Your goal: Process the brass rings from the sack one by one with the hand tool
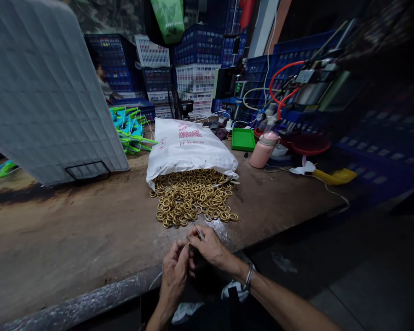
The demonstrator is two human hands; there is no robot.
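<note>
Two hands meet — one slim tool, one sack, many golden rings.

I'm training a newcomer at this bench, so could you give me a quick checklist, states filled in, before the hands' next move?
1. Rings seemingly within reach: ok, heaped just beyond the hands.
2. Bag mouth facing the person: ok.
3. All rings inside the bag: not ok, many lie on the table.
4. Right hand has the tool: ok.
5. Left hand grip: cannot tell, fingertips too small to read.
6. Bottle standing apart from the rings: ok.
</note>
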